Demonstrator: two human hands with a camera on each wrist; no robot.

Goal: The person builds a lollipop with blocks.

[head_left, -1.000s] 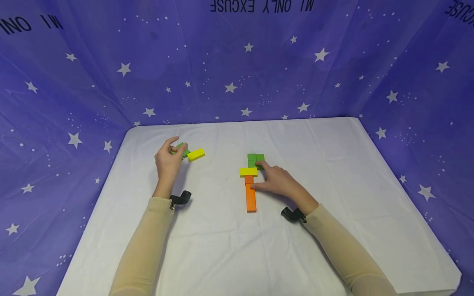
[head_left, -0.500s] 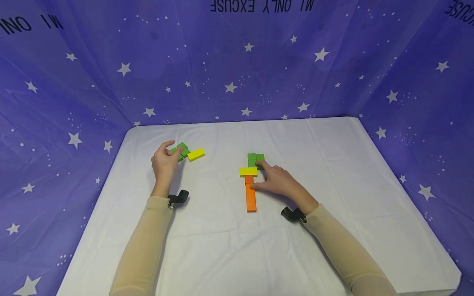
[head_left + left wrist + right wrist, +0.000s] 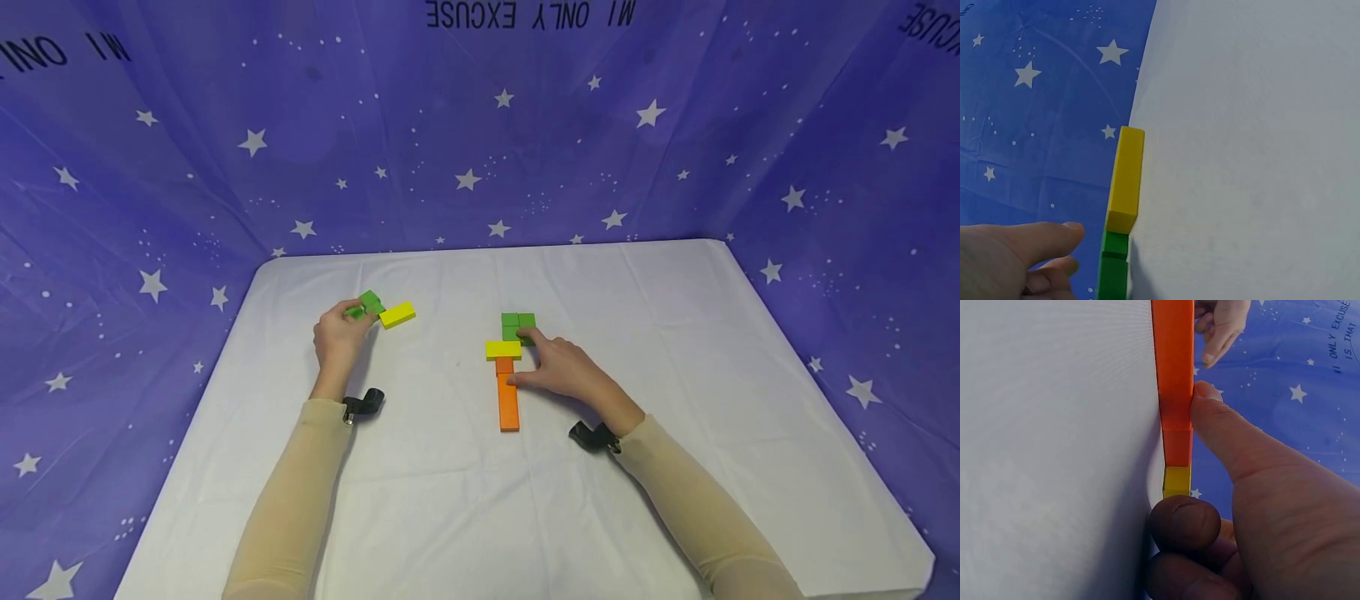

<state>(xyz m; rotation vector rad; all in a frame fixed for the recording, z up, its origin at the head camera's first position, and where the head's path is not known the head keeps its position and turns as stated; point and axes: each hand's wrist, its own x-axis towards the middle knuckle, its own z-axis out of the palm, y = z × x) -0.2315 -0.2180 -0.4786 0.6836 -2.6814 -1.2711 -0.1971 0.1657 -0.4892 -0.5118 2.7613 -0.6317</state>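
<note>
In the head view my left hand [image 3: 339, 335] is over a cluster of small green blocks [image 3: 371, 300] at the back left, partly covering them. The left wrist view shows its thumb and fingers apart from the green blocks [image 3: 1113, 275], nothing pinched between them. A yellow block [image 3: 397, 315] lies against that cluster. My right hand [image 3: 564, 365] lies beside a row of blocks near the middle, thumb touching a long orange block [image 3: 508, 408], index finger at a green square of blocks [image 3: 512, 320]. A yellow block [image 3: 502, 350] and a short orange block [image 3: 504, 365] lie between.
A white cloth [image 3: 450, 500] covers the table. Behind and to the sides hangs a blue curtain with stars [image 3: 420, 142]. Black camera mounts sit on both wrists, such as the left mount [image 3: 365, 402].
My left hand shifted slightly left, then came back right, its index finger lowering toward the green blocks. My right hand and the blocks beside it stayed in place.
</note>
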